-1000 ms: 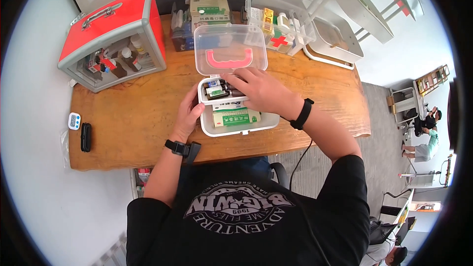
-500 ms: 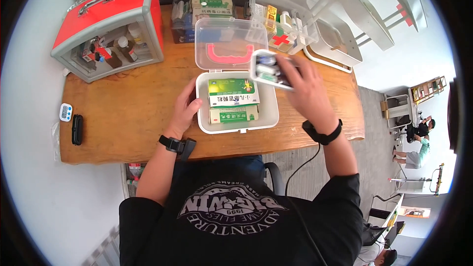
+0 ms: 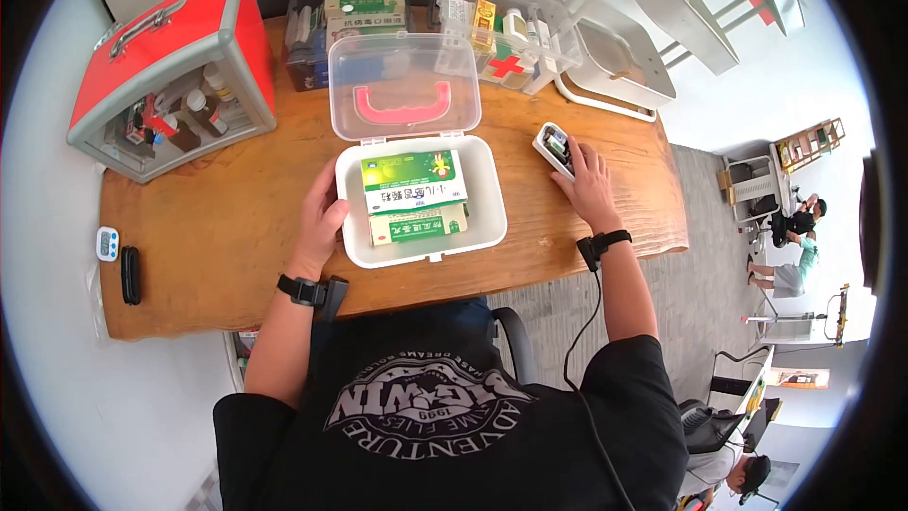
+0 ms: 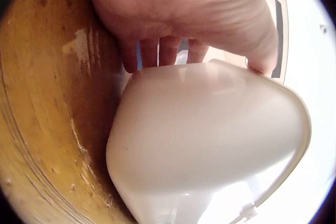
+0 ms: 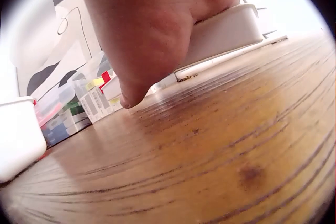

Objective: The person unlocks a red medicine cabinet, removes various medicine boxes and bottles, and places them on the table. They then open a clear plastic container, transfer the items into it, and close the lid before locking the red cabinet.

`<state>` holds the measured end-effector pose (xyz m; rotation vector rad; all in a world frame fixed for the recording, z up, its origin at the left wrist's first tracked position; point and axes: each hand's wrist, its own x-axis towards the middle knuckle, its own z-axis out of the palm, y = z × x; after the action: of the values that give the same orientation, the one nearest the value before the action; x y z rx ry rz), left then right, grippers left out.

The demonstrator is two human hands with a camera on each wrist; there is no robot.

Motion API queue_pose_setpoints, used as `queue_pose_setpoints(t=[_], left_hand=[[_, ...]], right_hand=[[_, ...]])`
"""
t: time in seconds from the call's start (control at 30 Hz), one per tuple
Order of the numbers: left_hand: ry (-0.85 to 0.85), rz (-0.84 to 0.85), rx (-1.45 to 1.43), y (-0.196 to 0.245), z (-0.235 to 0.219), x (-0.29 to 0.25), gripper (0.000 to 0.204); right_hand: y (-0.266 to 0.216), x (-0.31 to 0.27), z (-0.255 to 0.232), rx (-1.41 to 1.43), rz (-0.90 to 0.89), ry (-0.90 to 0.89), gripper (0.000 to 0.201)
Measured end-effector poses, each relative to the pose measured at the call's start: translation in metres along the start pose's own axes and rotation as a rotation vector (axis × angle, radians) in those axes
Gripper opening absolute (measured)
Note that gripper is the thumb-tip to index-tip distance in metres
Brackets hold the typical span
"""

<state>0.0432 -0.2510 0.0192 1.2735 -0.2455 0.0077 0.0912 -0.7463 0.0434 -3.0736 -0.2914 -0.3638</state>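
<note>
A white plastic box (image 3: pixel 488 227) with its clear lid (image 3: pixel 388 85) raised, a pink handle on the lid, sits on the wooden table. Inside lie a green and white medicine carton (image 3: pixel 416 180) and another carton (image 3: pixel 411 227). My left hand (image 3: pixel 320 227) rests along the box's left side, thumb at the rim; the left wrist view shows the fingers (image 4: pixel 168 51) passing behind the wall. At the right, my right hand (image 3: pixel 591 185) holds a small white tray (image 3: pixel 544 144) of little bottles at its near end, low over the table.
A red and grey cabinet (image 3: pixel 170 76) stands at the left. Behind the box are a bin of cartons (image 3: pixel 364 0) and a clear first-aid bin (image 3: pixel 558 47), beside a white rack (image 3: pixel 624 76). A timer (image 3: pixel 108 244) and black case (image 3: pixel 130 274) lie far left.
My right hand has lifted the small tray out of the box and carried it right, down to the table, uncovering the cartons. My left hand has stayed at the box.
</note>
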Motion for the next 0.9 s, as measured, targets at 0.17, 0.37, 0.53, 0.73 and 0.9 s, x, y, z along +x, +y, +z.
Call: queue_pose_setpoints(t=[0.17,0.37,0.53,0.73,0.9], left_hand=[[0.011,-0.021,0.019,0.0,0.0,0.0,0.088],[0.009,0.012,0.035,0.004,0.005,0.001,0.091],[0.022,0.002,0.042,-0.002,-0.002,-0.002,0.087],[0.024,-0.006,0.047,-0.002,-0.001,-0.001,0.088],[-0.001,0.002,0.055,0.009,0.006,0.001,0.091]], right_hand=[[0.001,0.007,0.008,0.029,0.012,-0.039,0.078],[0.005,0.008,0.011,0.06,-0.011,-0.044,0.076],[-0.002,0.009,0.0,0.076,-0.059,0.025,0.07],[-0.129,0.02,-0.133,0.609,-0.118,0.072,0.046],[-0.202,0.025,-0.14,0.594,-0.479,-0.226,0.05]])
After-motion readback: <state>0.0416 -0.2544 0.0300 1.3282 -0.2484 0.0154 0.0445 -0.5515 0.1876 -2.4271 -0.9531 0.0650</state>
